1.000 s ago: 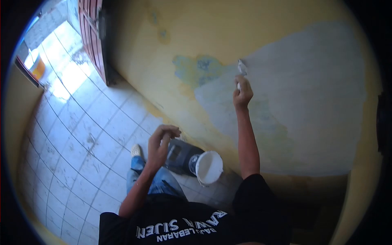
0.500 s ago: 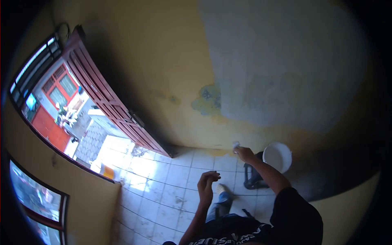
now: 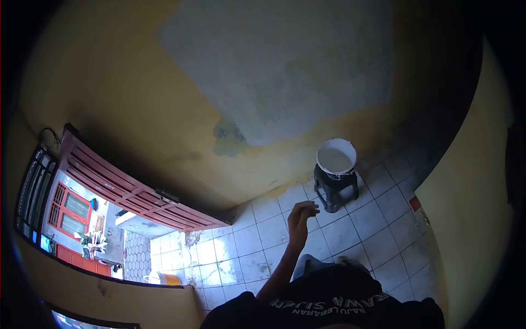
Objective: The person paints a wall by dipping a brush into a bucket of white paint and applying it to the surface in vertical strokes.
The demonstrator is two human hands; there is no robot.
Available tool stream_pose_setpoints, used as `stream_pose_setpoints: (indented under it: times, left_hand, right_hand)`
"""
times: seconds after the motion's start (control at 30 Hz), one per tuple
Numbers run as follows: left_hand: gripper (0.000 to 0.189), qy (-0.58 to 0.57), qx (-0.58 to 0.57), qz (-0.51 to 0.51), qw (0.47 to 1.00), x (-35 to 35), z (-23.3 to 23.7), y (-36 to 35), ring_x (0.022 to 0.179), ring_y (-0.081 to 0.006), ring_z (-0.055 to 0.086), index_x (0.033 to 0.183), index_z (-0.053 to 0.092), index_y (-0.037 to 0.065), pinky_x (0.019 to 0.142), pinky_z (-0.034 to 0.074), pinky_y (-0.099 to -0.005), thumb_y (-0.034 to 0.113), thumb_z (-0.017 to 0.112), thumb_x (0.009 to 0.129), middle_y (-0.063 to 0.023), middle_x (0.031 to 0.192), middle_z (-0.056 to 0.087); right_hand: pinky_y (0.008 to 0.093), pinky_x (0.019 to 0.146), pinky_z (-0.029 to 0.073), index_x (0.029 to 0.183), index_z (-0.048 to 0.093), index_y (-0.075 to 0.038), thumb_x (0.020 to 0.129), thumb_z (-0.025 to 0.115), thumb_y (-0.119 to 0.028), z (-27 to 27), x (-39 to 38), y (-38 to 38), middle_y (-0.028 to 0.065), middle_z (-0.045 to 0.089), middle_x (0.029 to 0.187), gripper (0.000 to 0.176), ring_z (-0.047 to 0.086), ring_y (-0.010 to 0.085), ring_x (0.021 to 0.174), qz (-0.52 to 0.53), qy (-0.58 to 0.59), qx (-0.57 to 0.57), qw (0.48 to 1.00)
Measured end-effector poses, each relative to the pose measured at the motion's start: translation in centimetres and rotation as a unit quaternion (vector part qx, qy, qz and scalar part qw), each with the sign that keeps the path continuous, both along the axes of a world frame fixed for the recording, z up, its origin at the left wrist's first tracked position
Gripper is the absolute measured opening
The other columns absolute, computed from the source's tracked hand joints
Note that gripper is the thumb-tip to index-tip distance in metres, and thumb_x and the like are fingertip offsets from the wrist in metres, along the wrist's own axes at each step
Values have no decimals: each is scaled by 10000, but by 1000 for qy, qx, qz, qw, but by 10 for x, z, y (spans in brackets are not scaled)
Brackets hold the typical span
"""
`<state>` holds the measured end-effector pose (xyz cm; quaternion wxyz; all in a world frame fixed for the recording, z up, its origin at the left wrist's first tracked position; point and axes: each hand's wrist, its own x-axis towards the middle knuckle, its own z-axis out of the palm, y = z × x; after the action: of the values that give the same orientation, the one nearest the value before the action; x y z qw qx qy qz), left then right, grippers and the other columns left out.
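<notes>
My left hand (image 3: 301,218) is raised over the tiled floor, its fingers loosely bent and apart with nothing visible in them. Beyond it, to the upper right, a white bucket (image 3: 336,157) with whitish contents stands on a dark stool (image 3: 332,192); the hand touches neither. My right hand is out of view. Behind the bucket rises a yellow wall (image 3: 181,131) with a large pale grey-white patch (image 3: 296,60) and a smaller greenish, flaking spot (image 3: 229,137) at its lower left edge.
On the left a reddish wooden door (image 3: 126,192) stands open onto an outdoor area with a white-and-orange bucket (image 3: 164,278) near the doorway. White floor tiles (image 3: 339,234) lie around me. A yellow wall (image 3: 466,219) is at the right, with a small red object (image 3: 415,204) at its foot.
The view has turned to the right, so the door, wall patch and bucket sit further left. My right hand, earlier near the wall with a small pale object, has left the view.
</notes>
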<state>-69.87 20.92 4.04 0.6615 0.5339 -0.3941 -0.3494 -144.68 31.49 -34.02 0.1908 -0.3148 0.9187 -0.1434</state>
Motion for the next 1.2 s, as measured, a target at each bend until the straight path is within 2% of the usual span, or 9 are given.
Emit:
stream_pose_setpoints:
  times: [0.3,0.43,0.47,0.5,0.57,0.63,0.8,1.0,1.2]
  left_hand:
    - [207,26,-70,-182,980,-96,26,56,1013,-178,692,1218,650,1,919,536,-330,91,494,1116,-110,1108,731]
    - [203,3,-52,-171,984,-69,30,125,1007,-198,707,1210,651,-29,912,557,-336,62,509,1097,-124,1113,734]
    - [206,1,-60,-126,990,-53,32,143,999,-207,715,1207,653,-35,903,563,-338,62,516,1087,-128,1097,737]
    - [210,1,-68,-77,995,-35,36,162,991,-216,724,1204,656,-42,893,569,-341,61,523,1077,-131,1081,739]
    - [219,11,-94,25,995,0,52,210,978,-232,736,1191,665,-37,888,579,-354,86,539,1062,-135,1052,741]
    - [228,-2,-101,128,987,39,55,265,955,-245,743,1183,666,-31,870,586,-362,121,552,1058,-134,1054,741]
    - [279,-15,-104,349,931,100,41,431,956,-242,715,1240,639,-1,853,567,-346,139,540,1021,-137,1098,709]
    - [436,-52,-76,552,828,126,-8,605,1049,-250,666,1317,614,-5,898,555,-367,252,601,965,-137,1212,671]
    - [534,6,-95,638,764,88,-41,624,1034,-317,661,1329,581,-58,916,581,-456,336,670,979,-202,1215,653]
  right_hand:
    - [437,972,512,1125,680,-3,948,535,-32,-16,11,106,169,674,1148,230,640,332,1075,-75,-42,-129,988]
    - [422,987,509,1143,676,3,953,517,-6,-80,105,52,157,664,1162,248,632,309,1081,16,-129,-392,911]
    - [417,1000,500,1129,670,5,976,576,-46,-93,123,16,155,663,1135,186,627,309,1089,195,216,-379,878]
    - [429,1004,502,1146,687,-21,984,607,-76,-57,172,-19,159,628,1220,189,617,318,1141,79,-64,-412,905]
    - [432,1010,509,1185,730,-113,1003,624,-109,11,245,-60,141,494,1370,211,580,307,1242,195,-49,-375,905]
    - [468,1005,502,1227,724,-97,977,680,-73,113,321,-76,190,529,1304,255,557,389,1228,275,-57,-435,856]
    - [434,931,514,1215,730,-89,934,743,-23,245,423,-101,162,570,1196,289,596,365,1136,381,-64,-523,760]
    - [389,844,518,1172,726,-56,947,737,2,357,475,-106,133,556,1110,233,602,287,1024,421,-83,-576,696]
    - [408,863,542,1091,692,-8,1026,691,-168,408,514,-170,139,596,1049,173,646,297,1015,283,-127,-660,684]
